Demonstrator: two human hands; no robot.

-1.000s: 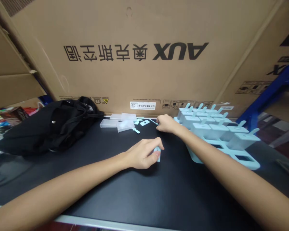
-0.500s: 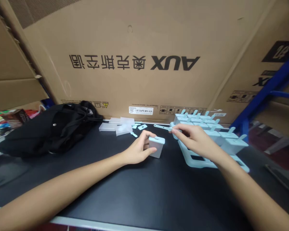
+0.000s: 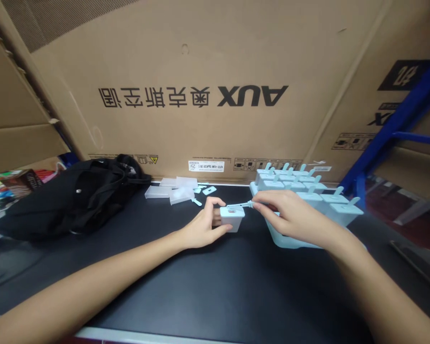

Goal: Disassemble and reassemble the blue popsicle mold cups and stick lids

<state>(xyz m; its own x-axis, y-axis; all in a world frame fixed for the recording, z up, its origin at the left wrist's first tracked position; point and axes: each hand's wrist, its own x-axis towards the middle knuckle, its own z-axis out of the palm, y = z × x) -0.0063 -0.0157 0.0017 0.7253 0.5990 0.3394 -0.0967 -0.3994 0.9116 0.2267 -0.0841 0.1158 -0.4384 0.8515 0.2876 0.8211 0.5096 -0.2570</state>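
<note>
My left hand (image 3: 204, 227) grips a small translucent mould (image 3: 232, 223) with a light blue lid, fingers and thumb on its sides. Between the fingertips of my right hand (image 3: 286, 212) is a light blue stick (image 3: 241, 205), held nearly level, its far end over the lid's slot. Whether the stick touches the lid is hard to tell. Right of and behind my right hand, a light blue rack (image 3: 284, 240) holds several lidded moulds (image 3: 344, 213) with sticks standing up from them. My right hand hides part of the rack.
Several clear mould cups (image 3: 158, 192) lie toward the back of the black table (image 3: 186, 296), beside loose blue lids (image 3: 209, 190) and a stick (image 3: 196, 201). A black bag (image 3: 75, 196) lies at the left. Behind stands a large cardboard box (image 3: 186, 129); a blue metal frame (image 3: 397, 126) rises at the right.
My right hand has moved the stick left, bringing its end over the lid. The mould in my left hand now shows more of its top. The camera view has shifted slightly.
</note>
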